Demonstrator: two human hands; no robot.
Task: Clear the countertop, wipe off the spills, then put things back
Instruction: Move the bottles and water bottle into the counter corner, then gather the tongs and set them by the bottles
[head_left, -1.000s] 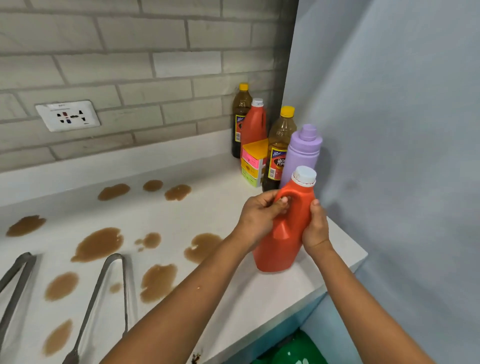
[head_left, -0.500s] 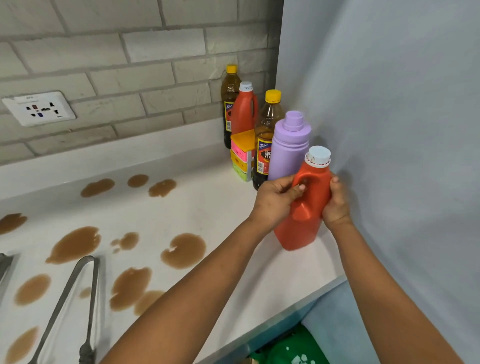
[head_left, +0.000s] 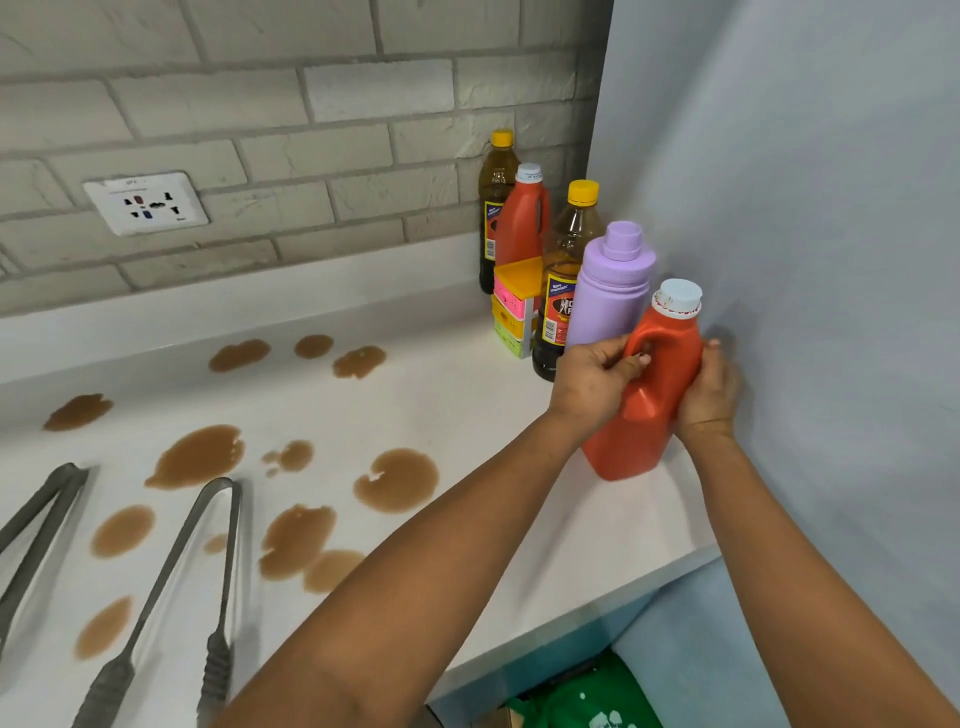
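Observation:
Both hands hold an orange jug with a white cap (head_left: 655, 395), standing slightly tilted on the white countertop (head_left: 467, 395) close to the blue side wall. My left hand (head_left: 592, 382) grips its handle side and my right hand (head_left: 709, 389) wraps its right side. Just behind it stands a purple bottle (head_left: 610, 291). Further back in the corner are two brown bottles with yellow caps (head_left: 563, 291) (head_left: 496, 202), a second orange jug (head_left: 522, 218) and a stack of coloured boxes (head_left: 511, 312). Several brown spills (head_left: 397, 480) spread over the counter's left and middle.
Two pairs of metal tongs (head_left: 171, 587) (head_left: 31, 525) lie on the counter at the lower left, among the spills. A wall socket (head_left: 145, 202) sits in the brick wall. A green bag (head_left: 582, 699) lies below the counter's front edge.
Both hands have carried the orange jug away from the counter's front edge, back and right towards the side wall, next to the purple bottle.

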